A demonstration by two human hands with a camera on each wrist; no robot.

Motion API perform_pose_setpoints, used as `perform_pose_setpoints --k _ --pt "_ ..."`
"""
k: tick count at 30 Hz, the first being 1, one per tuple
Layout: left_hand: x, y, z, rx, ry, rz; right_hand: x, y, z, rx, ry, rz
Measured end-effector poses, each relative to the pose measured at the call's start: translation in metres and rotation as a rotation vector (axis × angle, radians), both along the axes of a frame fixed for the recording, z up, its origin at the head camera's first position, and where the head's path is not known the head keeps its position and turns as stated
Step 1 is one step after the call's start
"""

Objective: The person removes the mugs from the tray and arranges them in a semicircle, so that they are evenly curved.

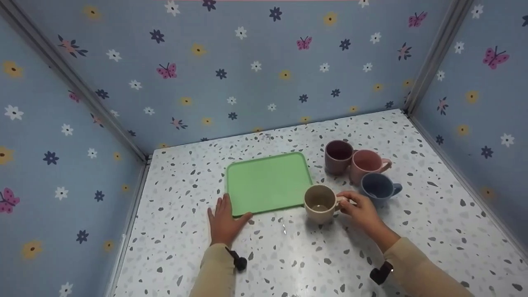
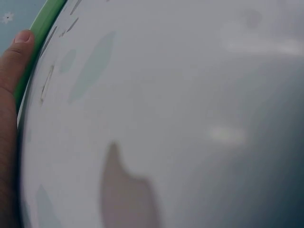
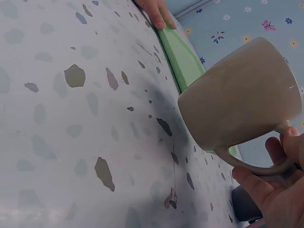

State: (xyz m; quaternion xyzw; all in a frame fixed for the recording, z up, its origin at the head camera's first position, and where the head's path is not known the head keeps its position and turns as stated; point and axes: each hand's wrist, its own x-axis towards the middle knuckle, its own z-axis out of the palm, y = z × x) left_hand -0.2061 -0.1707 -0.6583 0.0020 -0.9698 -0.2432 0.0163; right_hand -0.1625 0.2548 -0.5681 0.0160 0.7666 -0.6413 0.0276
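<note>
A beige mug (image 1: 320,204) hangs upright just off the tabletop, by the front right corner of a green tray (image 1: 268,183). My right hand (image 1: 363,212) pinches its handle (image 3: 256,167) between thumb and fingers. In the right wrist view the mug's shadow falls on the table below it. My left hand (image 1: 225,222) rests at the tray's front left corner, fingers straight along the left side and thumb (image 2: 18,57) against the front rim. The tray lies flat with nothing on it.
Right of the tray stand a dark maroon mug (image 1: 338,157), a pink mug (image 1: 368,165) and a blue mug (image 1: 377,187), close together. Flower-patterned panels (image 1: 255,82) wall the speckled table (image 1: 181,247) at the back and both sides.
</note>
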Motion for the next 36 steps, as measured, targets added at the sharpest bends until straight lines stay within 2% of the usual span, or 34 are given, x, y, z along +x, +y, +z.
perform_pose_setpoints --k 8,13,19,27,33,36 --pt "-0.001 0.000 -0.001 0.005 -0.017 0.014 0.012 0.014 -0.003 -0.001 0.006 -0.014" --pt "-0.001 0.000 -0.002 0.016 -0.026 0.016 0.018 0.020 -0.005 0.028 -0.008 -0.055" --pt "0.000 0.000 -0.002 0.011 -0.019 0.009 0.027 0.026 -0.008 0.028 -0.029 -0.087" --pt "0.000 0.001 0.001 0.009 -0.009 0.003 0.039 0.037 -0.015 0.006 -0.013 -0.113" --pt "0.002 0.001 0.005 0.022 -0.025 0.001 0.043 0.042 -0.019 0.010 -0.016 -0.156" --pt "0.001 0.001 0.003 0.020 -0.023 0.001 0.044 0.043 -0.021 0.006 -0.017 -0.173"
